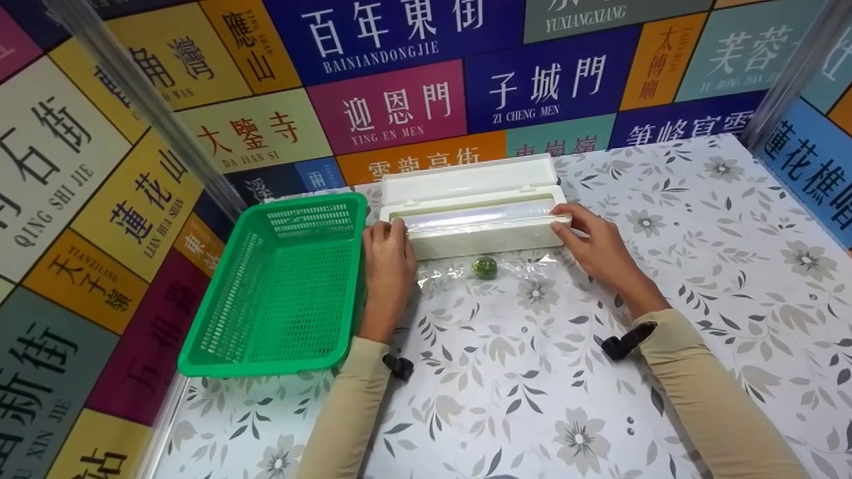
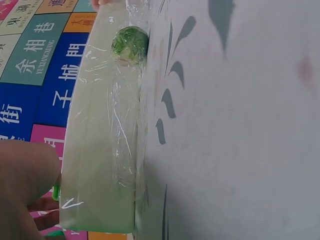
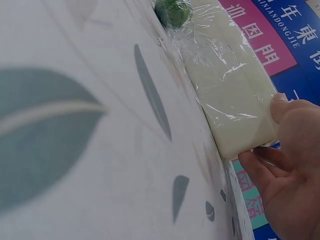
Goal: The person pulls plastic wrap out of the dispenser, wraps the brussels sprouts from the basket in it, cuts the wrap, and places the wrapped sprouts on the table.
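**Now both hands sit at the ends of the cling-film box**

Squarely on the floral desk (image 1: pixel 665 219) lies a white cling-film box (image 1: pixel 476 236), lid tipped back towards the wall and the film roll (image 1: pixel 476 214) showing along its open top. Everything else is placed from that box.

The left hand (image 1: pixel 386 256) rests at the box's left end, fingers curled over the top edge by the roll's end; whether they pinch the film or only press on it cannot be told. From the left wrist view, the thumb side of that hand (image 2: pixel 25 180) sits against the box's front wall (image 2: pixel 95 150).

The right hand (image 1: pixel 592 243) is at the box's right end, thumb on the front face and fingers wrapped round the corner, clamped on the box; the right wrist view shows that grip (image 3: pixel 290 160) plainly.

Just in front of the box, near its middle, a small green ball (image 1: pixel 484 267) lies on a sheet of clear film (image 1: pixel 459 269) drawn down from the box onto the desk.

Left of the box, touching the left forearm, stands a green plastic basket (image 1: pixel 283 286).
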Demonstrator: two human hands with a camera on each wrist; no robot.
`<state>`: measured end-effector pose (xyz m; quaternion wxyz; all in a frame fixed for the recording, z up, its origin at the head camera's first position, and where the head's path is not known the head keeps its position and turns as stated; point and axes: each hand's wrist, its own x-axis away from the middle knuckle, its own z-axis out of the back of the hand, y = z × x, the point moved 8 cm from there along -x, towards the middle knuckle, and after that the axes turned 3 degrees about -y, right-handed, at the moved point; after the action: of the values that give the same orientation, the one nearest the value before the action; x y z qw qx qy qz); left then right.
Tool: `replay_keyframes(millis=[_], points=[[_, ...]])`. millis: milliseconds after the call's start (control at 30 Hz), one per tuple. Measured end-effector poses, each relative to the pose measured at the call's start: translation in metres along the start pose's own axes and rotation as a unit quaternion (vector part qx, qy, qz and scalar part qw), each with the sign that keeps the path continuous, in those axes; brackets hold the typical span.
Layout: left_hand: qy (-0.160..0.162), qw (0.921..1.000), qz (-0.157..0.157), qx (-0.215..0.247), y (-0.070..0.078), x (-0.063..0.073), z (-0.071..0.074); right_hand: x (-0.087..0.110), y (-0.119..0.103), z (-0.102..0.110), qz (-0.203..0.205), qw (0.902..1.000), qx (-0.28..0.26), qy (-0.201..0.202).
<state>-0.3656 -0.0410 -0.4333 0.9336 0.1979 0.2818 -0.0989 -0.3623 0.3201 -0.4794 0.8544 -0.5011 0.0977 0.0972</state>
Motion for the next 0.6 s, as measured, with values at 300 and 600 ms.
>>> replay_keyframes(millis=[300,600], points=[[-0.018,0.9993,0.032,-0.012,-0.0001,0.0016,-0.0026,0.0007,-0.0014,0.0,0.006,1.0,0.001,-0.005],[-0.008,0.9993,0.03,-0.02,0.001,0.0028,-0.0015,0.0003,-0.0018,-0.0003,0.007,1.0,-0.001,-0.003]])
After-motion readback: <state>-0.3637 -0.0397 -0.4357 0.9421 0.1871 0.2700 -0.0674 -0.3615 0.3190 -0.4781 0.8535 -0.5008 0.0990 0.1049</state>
